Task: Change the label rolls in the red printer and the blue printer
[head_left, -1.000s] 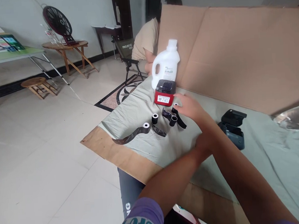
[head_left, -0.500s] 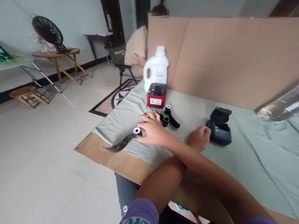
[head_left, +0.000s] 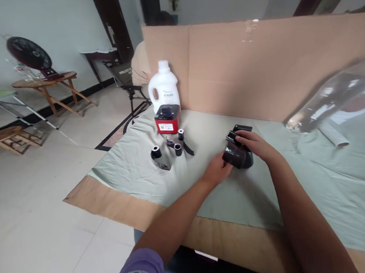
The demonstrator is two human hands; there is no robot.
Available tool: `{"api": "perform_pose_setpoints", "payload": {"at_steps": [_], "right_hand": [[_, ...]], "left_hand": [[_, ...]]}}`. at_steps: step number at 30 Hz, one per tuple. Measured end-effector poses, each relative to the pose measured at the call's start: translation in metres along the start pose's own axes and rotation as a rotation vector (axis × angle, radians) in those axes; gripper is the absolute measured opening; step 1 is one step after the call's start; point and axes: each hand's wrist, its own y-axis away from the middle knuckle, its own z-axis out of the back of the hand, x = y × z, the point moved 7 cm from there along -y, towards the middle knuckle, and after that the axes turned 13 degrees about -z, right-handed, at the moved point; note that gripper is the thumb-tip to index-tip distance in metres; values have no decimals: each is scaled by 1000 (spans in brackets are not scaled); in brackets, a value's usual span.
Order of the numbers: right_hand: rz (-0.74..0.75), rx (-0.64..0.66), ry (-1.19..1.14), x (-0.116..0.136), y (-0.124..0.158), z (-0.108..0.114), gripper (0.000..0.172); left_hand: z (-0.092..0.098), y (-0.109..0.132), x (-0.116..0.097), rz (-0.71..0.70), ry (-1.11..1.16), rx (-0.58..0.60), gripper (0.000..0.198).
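Note:
A small dark printer (head_left: 240,158) sits on the grey-green cloth (head_left: 204,193) with its lid (head_left: 243,128) raised. My left hand (head_left: 217,172) grips its near left side. My right hand (head_left: 254,144) lies over its top, fingers curled at the open bay around a black roll (head_left: 231,138) that is mostly hidden. To the left, three black paper rolls lie loose: one with a short tail (head_left: 156,152), one lying open-ended (head_left: 177,149), and one (head_left: 180,134) beside a red and black printer (head_left: 167,118).
A white jug (head_left: 163,90) stands behind the red printer, against a cardboard wall (head_left: 258,66). A clear plastic bottle (head_left: 331,98) and a white tube (head_left: 331,135) lie at right. A person sits behind the cardboard. Tiled floor, stools and a fan are at left.
My right hand left the loose rolls and swung right onto the dark printer; the long-tailed roll is gone from the cloth. My left hand moved onto the printer's side. The view panned right.

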Motion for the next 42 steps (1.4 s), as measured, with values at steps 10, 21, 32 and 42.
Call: {"api": "perform_pose_setpoints", "payload": {"at_steps": [10,21,32,42], "right_hand": [[-64,-129,466,-59,-26,8,40],[-87,-201,427,-57,-17,11,27],[-107,-217,469,-55,-16,12,19],[-177,-276,432,-61,-21,3,16]], "left_hand": [[-14,7,-13,-250,-273,175,40],[-26,10,-28,-398,-478,360,34],[-30,10,-29,-388,-480,410,38],[-30,10,-27,-360,-450,417,27]]}}
